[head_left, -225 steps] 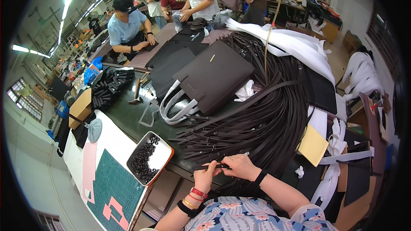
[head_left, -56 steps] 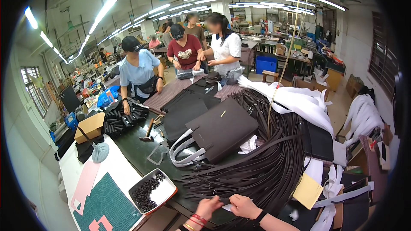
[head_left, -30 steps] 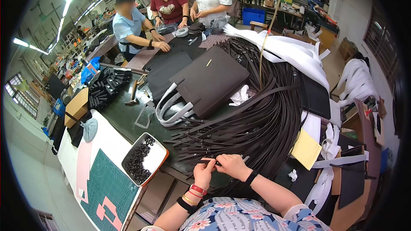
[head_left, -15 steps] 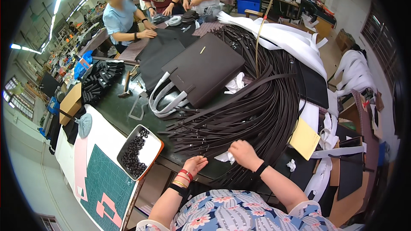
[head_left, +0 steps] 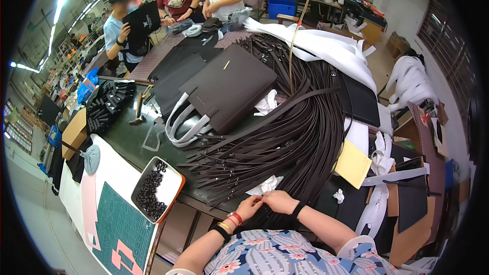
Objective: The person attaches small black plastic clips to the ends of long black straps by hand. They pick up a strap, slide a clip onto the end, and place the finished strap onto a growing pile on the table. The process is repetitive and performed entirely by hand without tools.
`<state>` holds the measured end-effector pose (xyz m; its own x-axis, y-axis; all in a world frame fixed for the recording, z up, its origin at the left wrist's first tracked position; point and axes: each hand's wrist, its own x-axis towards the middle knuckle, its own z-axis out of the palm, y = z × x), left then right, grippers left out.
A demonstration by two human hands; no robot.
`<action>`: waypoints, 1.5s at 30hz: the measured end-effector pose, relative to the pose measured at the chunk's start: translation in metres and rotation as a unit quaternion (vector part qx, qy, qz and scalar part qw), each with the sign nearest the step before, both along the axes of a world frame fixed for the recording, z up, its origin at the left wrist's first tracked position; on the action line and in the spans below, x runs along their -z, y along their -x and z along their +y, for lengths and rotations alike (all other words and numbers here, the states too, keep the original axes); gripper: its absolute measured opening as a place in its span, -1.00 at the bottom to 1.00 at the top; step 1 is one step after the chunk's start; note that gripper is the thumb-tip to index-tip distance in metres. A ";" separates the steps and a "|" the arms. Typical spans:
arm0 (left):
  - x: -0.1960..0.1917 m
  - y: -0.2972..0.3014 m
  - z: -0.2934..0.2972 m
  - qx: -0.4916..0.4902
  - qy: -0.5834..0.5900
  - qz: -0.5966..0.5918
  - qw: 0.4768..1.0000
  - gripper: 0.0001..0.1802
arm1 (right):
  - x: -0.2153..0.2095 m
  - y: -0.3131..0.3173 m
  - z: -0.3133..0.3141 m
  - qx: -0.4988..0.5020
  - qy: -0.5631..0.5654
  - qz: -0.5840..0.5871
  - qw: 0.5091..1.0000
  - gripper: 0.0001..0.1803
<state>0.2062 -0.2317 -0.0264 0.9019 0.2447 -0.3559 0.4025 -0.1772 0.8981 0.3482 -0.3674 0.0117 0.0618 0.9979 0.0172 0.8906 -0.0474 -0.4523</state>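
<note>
At the near edge of the dark table my left hand (head_left: 249, 208) and my right hand (head_left: 281, 202) meet, fingertips pinched together. Whatever is between them is too small or hidden to make out. Under and around them spreads a large bundle of dark brown straps (head_left: 300, 137), its loose ends fanning out to the left, some with small metal fittings. A crumpled white paper (head_left: 266, 185) lies on the straps just beyond my fingers. Left of my hands stands a white tray with an orange outer side (head_left: 175, 193), holding many small black ring-like parts (head_left: 148, 193).
Beyond the straps lies a dark brown handbag (head_left: 224, 86) with wrapped handles. A hammer (head_left: 137, 109) lies left of it. A green cutting mat (head_left: 119, 224) is at left, a yellow pad (head_left: 352, 163) at right. Across the table several people stand; one holds up a black piece (head_left: 141, 28).
My hands have come together, the right one moving down and inward to the left one. Across the table, a person has lifted a black piece upright. The whole view has shifted slightly.
</note>
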 end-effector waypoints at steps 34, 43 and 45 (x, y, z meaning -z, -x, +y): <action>-0.011 -0.055 0.043 0.198 0.316 0.112 0.921 -0.66 | -0.012 -0.034 -0.118 0.545 -0.192 0.500 0.645 -0.34; -0.012 0.036 0.049 0.091 0.271 0.138 0.948 -0.66 | -0.077 -0.005 -0.024 0.211 -0.202 0.057 0.955 -0.64; -0.016 0.039 0.045 0.077 0.306 0.121 0.941 -0.66 | -0.050 0.001 0.004 0.094 -0.139 -0.020 0.986 -0.73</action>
